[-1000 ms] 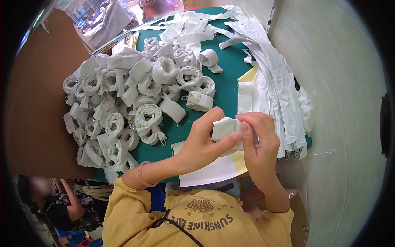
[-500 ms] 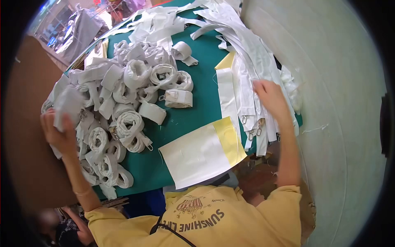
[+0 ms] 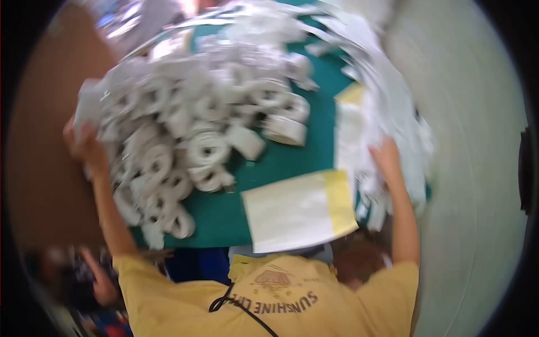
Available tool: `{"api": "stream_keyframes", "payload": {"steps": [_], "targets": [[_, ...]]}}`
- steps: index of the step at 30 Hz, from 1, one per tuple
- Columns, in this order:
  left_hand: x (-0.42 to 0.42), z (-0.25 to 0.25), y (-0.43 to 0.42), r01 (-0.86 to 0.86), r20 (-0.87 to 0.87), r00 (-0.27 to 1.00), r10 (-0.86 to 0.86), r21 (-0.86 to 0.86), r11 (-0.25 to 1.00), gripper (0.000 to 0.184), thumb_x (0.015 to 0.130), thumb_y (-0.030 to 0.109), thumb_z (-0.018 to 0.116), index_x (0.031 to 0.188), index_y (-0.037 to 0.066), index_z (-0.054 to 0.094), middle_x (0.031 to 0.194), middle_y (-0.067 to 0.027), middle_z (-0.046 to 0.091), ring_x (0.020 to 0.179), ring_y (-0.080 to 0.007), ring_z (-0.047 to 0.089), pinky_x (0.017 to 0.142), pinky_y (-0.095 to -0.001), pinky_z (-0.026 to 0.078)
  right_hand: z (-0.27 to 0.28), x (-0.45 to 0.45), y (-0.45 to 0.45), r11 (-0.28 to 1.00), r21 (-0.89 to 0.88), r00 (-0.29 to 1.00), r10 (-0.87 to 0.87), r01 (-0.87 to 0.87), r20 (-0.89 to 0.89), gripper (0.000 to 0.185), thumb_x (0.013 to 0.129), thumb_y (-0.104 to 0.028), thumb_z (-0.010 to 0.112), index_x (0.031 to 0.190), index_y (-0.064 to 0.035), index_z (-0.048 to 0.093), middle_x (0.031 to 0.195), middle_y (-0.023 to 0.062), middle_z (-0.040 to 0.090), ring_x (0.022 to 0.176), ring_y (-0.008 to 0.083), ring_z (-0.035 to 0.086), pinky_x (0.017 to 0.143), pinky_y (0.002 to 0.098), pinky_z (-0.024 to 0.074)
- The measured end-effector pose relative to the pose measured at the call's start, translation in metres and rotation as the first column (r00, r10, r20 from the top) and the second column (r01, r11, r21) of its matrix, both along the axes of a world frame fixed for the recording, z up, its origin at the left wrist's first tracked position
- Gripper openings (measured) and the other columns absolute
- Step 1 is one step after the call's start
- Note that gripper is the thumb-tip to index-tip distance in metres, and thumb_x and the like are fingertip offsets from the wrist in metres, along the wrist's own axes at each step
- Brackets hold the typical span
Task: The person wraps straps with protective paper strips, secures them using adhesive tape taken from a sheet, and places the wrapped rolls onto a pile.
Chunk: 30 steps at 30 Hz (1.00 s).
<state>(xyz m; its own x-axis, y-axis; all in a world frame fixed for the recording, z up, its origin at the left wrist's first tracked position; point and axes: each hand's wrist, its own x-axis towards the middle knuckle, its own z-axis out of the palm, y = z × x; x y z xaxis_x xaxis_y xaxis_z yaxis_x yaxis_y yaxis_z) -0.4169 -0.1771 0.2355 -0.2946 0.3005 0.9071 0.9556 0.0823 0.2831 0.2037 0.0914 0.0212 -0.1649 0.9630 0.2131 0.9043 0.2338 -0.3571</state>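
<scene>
– Green table [image 3: 295, 160] runs away from the fingers. Brown board [image 3: 48, 168] stands just beside the left ones; pale wall [image 3: 469, 140] lies beyond the right. View badly smeared. Left hand [image 3: 87, 143]?

– Out at the pile's outer edge. Fingers bent round a white roll [image 3: 90, 102], parted about its width, as far as the blur shows. Roll sticks up past the fingertips. Whether it rests on the pile [image 3: 208, 149]: cannot say.

– Why held so?

– My reading: fingers wrapped round it keep the coil from springing loose, and the forearm stays outside the heap rather than across it.

– Right hand [image 3: 384, 154]?

– Fingers at the strips [image 3: 398, 129], toward their near end. Blur hides how wide they stand and whether they pinch anything. Strips lie lengthwise, ends toward the body, probably to keep them untangled. Shiny bits just below those fingers, too smeared to identify.

– Anything in the way?

– Left fingers: board one side, crowded rolls the other. Right fingers: the wall limits outward room. Between the hands, nearer the body, a white-and-yellow sheet [image 3: 289, 213]. Loose heap [image 3: 264, 28] beyond both hands' fingers. Well below the left fingers, off the table, another person's arm [image 3: 100, 278].
</scene>
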Motion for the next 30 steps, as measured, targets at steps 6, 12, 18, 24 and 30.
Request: {"api": "stream_keyframes", "payload": {"steps": [6, 12, 18, 24, 30], "targets": [[0.052, 0.089, 0.108, 0.033, -0.573, 0.819, -0.036, -0.016, 0.999, 0.016, 0.08, 0.008, 0.062, 0.093, 0.002, 0.055, 0.095, -0.014, 0.057, 0.089, -0.0329, 0.055, 0.077, -0.0424, 0.044, 0.023, -0.017, 0.015, 0.974, -0.215, 0.989, 0.092, -0.065, 0.115, 0.033, 0.07, -0.023, 0.07, 0.083, 0.005, 0.06, 0.079, 0.0225, 0.063, 0.075, 0.0386, 0.06, 0.068, 0.044, 0.0478], [0.069, 0.018, 0.152, 0.157, -0.15, 0.87, -0.469, -0.818, 0.554, 0.029, 0.073, 0.009, 0.067, 0.097, 0.005, 0.052, 0.093, -0.0115, 0.054, 0.094, -0.0321, 0.053, 0.083, -0.0421, 0.041, 0.148, -0.009, 0.018, 0.787, -0.417, 0.327, -0.288, -0.454, -0.9, 0.034, 0.089, -0.017, 0.056, 0.118, -0.0012, 0.048, 0.094, 0.0085, 0.062, 0.077, 0.0171, 0.063, 0.07, 0.0293, 0.0538], [0.2, 0.048, 0.16, 0.433, -0.061, 0.807, -0.588, -0.617, 0.657, 0.066, 0.064, 0.013, 0.077, 0.123, 0.009, 0.048, 0.128, -0.0126, 0.045, 0.123, -0.0327, 0.038, 0.103, -0.0411, 0.033, 0.23, -0.04, -0.018, 0.667, -0.405, 0.239, -0.33, -0.625, -0.913, 0.032, 0.087, -0.02, 0.059, 0.111, -0.001, 0.052, 0.092, 0.0128, 0.065, 0.072, 0.0165, 0.065, 0.061, 0.0252, 0.0536], [0.342, 0.003, 0.222, 0.822, 0.188, 0.325, -0.927, -0.541, 0.179, 0.076, 0.069, 0.008, 0.072, 0.137, 0.009, 0.036, 0.136, -0.0149, 0.04, 0.133, -0.0324, 0.03, 0.105, -0.0405, 0.032, 0.245, -0.061, -0.066, 0.606, -0.411, 0.203, -0.384, -0.681, -0.901, 0.029, 0.092, -0.026, 0.052, 0.109, -0.0032, 0.056, 0.092, 0.0055, 0.065, 0.074, 0.0124, 0.062, 0.059, 0.0277, 0.0509], [0.385, -0.001, 0.218, 0.935, 0.414, 0.121, -0.902, -0.352, -0.036, 0.043, 0.075, -0.011, 0.05, 0.115, 0.002, 0.054, 0.098, -0.0188, 0.063, 0.085, -0.0373, 0.06, 0.073, -0.0374, 0.048, 0.261, -0.032, -0.086, 0.562, -0.308, 0.158, -0.299, -0.768, -0.941, 0.025, 0.095, -0.031, 0.049, 0.095, -0.0065, 0.055, 0.075, 0.0002, 0.058, 0.06, 0.0068, 0.053, 0.052, 0.0208, 0.0423]]}}
